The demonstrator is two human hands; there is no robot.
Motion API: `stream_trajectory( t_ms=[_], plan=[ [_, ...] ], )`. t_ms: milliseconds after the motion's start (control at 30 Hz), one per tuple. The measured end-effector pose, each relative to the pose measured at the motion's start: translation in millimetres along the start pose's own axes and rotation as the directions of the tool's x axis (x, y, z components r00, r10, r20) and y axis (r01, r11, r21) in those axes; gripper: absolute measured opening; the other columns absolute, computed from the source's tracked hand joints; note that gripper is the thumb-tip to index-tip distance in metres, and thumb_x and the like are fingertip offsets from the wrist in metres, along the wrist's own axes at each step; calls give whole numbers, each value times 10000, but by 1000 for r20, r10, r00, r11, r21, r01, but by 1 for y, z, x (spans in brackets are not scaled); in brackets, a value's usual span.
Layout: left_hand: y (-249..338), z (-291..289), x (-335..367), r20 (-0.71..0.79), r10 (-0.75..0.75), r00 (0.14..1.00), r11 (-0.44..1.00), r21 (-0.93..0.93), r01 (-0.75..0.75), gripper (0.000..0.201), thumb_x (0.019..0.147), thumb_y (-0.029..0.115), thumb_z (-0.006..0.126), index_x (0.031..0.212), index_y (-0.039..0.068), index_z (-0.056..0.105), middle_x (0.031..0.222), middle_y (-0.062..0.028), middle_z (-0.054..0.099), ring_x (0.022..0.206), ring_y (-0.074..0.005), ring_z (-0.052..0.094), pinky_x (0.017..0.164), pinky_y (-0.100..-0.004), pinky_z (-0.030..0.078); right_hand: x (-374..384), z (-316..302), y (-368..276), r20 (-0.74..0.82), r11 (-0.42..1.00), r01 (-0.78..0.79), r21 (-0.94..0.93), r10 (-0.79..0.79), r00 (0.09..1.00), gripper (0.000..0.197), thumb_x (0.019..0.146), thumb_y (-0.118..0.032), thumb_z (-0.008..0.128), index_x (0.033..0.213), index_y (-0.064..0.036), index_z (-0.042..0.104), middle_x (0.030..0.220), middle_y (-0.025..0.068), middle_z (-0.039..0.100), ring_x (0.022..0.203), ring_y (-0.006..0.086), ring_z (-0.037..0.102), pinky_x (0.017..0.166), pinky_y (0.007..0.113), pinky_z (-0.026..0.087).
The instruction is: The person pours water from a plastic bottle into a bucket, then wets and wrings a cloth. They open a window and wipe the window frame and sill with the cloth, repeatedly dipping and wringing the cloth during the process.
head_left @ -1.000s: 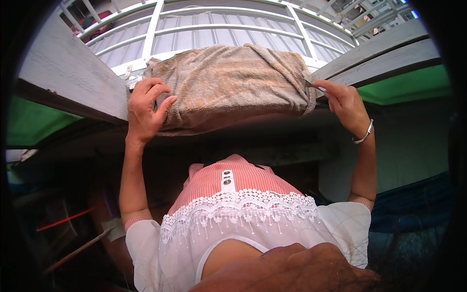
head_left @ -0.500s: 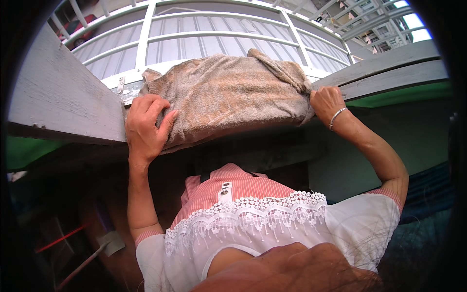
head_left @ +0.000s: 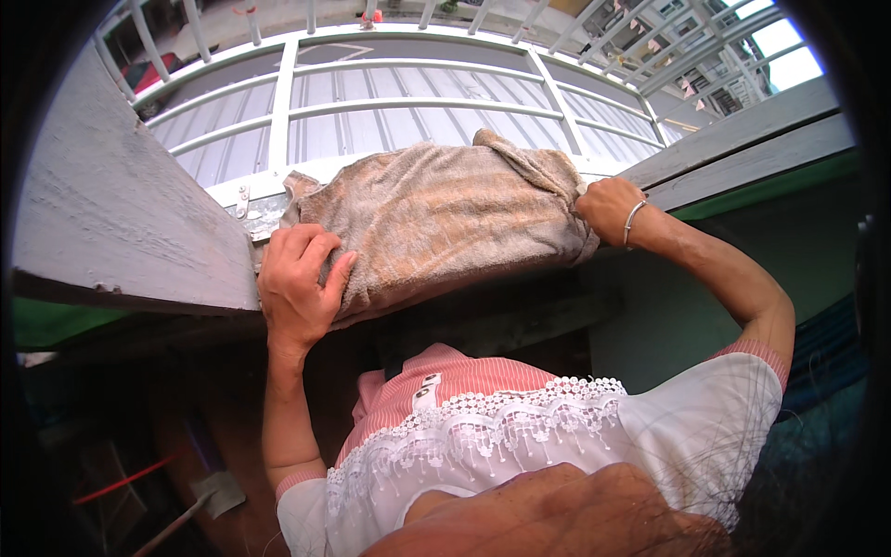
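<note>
A worn grey-brown towel (head_left: 445,209) lies draped over the window sill, its near edge hanging down on my side. At its left end my left hand (head_left: 302,278) grips the cloth, thumb on the front and fingers bent over the edge. My right hand (head_left: 610,210), with a silver bangle at the wrist, is closed around the towel's right corner. Part of the cloth is bunched along the far right edge. What lies beneath the towel is hidden.
White metal bars (head_left: 422,107) stand just beyond the sill, over a corrugated roof (head_left: 371,135). Wooden shutters flank the opening: a left one (head_left: 139,213) and a right one (head_left: 742,153). A dustpan-like tool (head_left: 220,492) is down at lower left.
The view has tilted, so the sill and towel sit lower in the picture. Both hands keep their hold on the towel's ends, and the towel's shape is nearly the same.
</note>
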State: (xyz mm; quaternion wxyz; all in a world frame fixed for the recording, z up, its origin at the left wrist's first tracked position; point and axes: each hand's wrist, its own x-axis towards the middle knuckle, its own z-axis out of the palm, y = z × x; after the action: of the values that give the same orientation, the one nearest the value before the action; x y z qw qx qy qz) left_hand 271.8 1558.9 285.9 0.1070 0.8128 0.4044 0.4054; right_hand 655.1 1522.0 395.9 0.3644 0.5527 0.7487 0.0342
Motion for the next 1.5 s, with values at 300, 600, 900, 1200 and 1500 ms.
stream_trajectory(
  t_ms=[300, 600, 900, 1200, 1500],
  plan=[
    [2, 1, 1, 1, -17, 1000, 1000, 2, 17, 138, 754, 98, 739, 842, 38, 652, 919, -99, 632, 876, -297, 577, 763, -378, 465, 19, -37, -51, -284, 936, 168, 308, -78, 956, 103, 762, -60, 545, 810, -62, 636, 698, 205, 627, 740, 401, 646, 653, 496, 507],
    [-4, 2, -3, -41, -15, 999, 1000, 2, 15, 155, 751, 138, 749, 846, 50, 665, 921, -73, 636, 871, -277, 578, 750, -377, 470, -13, 34, -3, -100, 970, -218, 110, 229, 968, 133, 812, -96, 575, 835, -71, 704, 799, 202, 679, 802, 385, 671, 701, 475, 536],
    [0, 6, -2, -34, -22, 999, 1000, 10, 22, 153, 748, 143, 753, 825, 53, 657, 904, -68, 627, 861, -273, 571, 751, -380, 463, -5, -9, -38, -133, 982, -75, 171, 98, 986, 108, 757, -46, 588, 798, -14, 683, 813, 208, 674, 804, 372, 685, 680, 446, 560],
    [2, 1, -2, -39, -6, 999, 1000, 22, 7, 136, 757, 128, 744, 824, 49, 656, 902, -62, 628, 863, -269, 568, 759, -377, 459, -34, 22, -12, -222, 968, -178, 175, 215, 951, 90, 748, -38, 608, 804, -20, 675, 811, 192, 648, 817, 378, 668, 700, 472, 544],
    [1, 1, -3, -24, -17, 1000, 1000, 8, 17, 106, 768, 95, 718, 834, 46, 652, 903, -85, 627, 876, -292, 579, 763, -380, 463, -43, 17, -13, -264, 982, -147, 118, 173, 949, 516, 859, -56, 522, 1359, -181, 478, 718, 129, 642, 689, 336, 656, 581, 458, 499]
  ],
)
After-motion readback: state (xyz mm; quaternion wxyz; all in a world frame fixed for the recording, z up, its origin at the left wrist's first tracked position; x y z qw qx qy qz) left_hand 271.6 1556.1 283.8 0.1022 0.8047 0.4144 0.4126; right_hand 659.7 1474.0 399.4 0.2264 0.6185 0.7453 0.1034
